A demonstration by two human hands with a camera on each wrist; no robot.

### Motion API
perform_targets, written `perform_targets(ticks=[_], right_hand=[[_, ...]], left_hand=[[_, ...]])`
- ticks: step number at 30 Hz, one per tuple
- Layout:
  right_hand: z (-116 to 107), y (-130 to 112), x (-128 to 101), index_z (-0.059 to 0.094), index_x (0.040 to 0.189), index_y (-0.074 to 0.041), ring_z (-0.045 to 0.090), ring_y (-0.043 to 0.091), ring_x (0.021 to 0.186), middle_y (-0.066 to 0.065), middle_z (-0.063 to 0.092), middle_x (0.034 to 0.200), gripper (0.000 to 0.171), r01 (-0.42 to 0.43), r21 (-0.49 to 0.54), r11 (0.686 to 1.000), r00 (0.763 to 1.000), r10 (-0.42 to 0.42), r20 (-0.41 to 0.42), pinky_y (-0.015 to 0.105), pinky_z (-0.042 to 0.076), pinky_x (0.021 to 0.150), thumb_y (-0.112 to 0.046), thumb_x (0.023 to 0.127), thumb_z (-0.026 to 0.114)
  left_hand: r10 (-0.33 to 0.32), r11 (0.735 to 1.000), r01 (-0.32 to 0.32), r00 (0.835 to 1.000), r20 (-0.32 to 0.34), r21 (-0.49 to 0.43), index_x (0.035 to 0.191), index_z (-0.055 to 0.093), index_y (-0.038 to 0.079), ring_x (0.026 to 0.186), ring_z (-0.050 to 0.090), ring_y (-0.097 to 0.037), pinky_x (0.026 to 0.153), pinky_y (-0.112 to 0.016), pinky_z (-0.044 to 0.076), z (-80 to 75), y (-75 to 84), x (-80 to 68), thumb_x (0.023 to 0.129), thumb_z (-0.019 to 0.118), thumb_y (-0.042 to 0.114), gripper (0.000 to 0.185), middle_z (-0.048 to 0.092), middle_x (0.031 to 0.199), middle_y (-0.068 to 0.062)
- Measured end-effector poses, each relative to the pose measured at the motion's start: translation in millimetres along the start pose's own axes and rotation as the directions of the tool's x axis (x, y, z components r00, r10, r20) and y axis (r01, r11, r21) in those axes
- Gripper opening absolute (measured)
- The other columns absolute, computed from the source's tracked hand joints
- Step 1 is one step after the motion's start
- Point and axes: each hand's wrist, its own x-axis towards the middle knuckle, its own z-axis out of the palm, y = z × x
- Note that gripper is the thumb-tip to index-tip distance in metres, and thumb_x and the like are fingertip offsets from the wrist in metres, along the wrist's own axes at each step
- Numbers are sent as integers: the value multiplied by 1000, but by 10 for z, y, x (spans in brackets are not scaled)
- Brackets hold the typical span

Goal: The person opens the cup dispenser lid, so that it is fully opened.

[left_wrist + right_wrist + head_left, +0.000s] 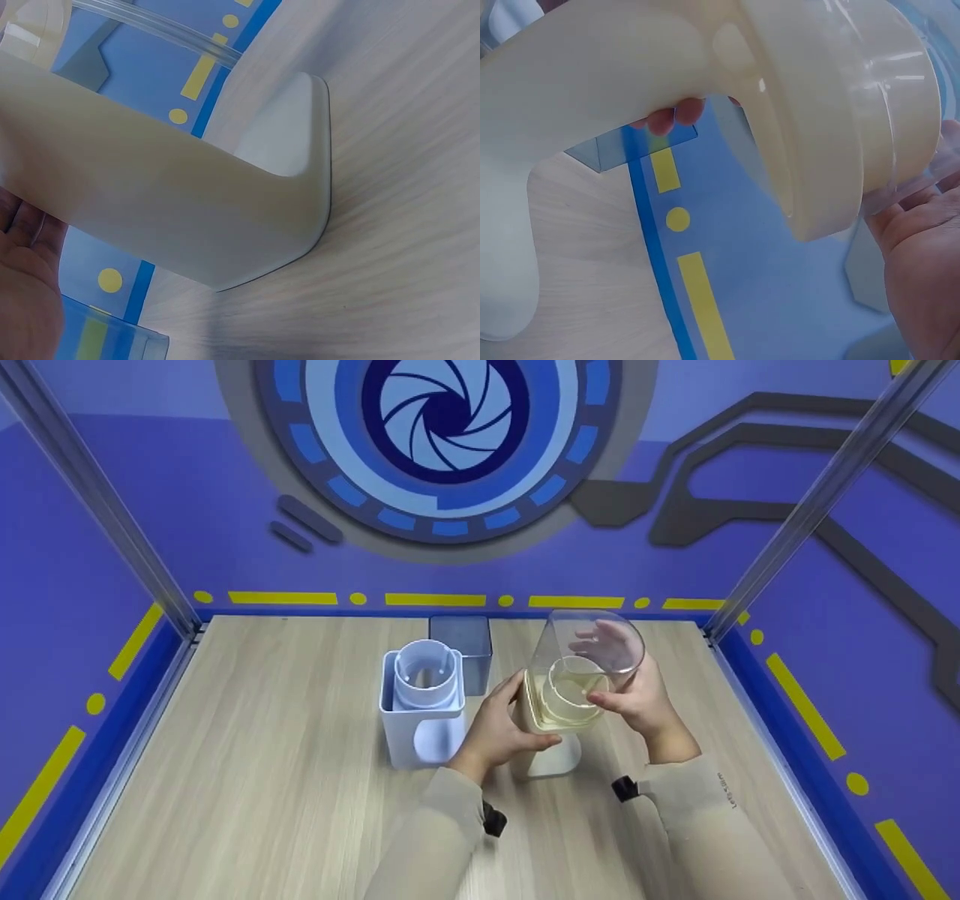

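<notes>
My left hand (504,731) grips the side of a cream plastic dispenser base (553,761). The base has a round collar (810,150) at its top and a flared foot. My right hand (641,697) holds a clear see-through container (559,637), thumb on the near side and fingers showing through the wall behind. In the head view the container overlaps the collar, its round rim facing up and to the right. Fingertips of the left hand show past the base's body in the right wrist view.
Left of the hands stands a similar pale bluish-white dispenser base (401,735) with a round collar. Close behind it is a smoky see-through box (469,641). The wooden tabletop (285,780) ends at blue panel walls (187,525) with metal corner posts (817,495).
</notes>
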Motion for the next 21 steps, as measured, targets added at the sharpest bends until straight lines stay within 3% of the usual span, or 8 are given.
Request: perform_targets(ticks=[5,12,21], right_hand=[[-9,-106,40,34,151,11,63,46,126,35,54,143,94,56,12,998,998,-55,-23,51,55,109,7,72,84],[-36,-279,146,33,151,11,62,48,127,35,54,143,92,144,127,981,989,-140,-39,55,52,111,-2,78,87],[-128,-371,124,41,149,3,63,47,125,28,59,141,87,238,164,957,950,-195,-244,54,52,112,1,76,89]], left_hand=[[38,999,-38,999,-3,9,157,44,18,135,57,-13,121,-37,43,1,-10,8,57,101,44,118,60,147,3],[54,998,-54,999,-1,-17,155,46,19,137,55,-14,121,-37,43,5,-14,20,58,101,42,114,61,146,3],[4,998,-2,999,42,-69,158,41,21,141,52,-12,125,-39,39,-8,9,16,58,102,35,117,55,152,5]])
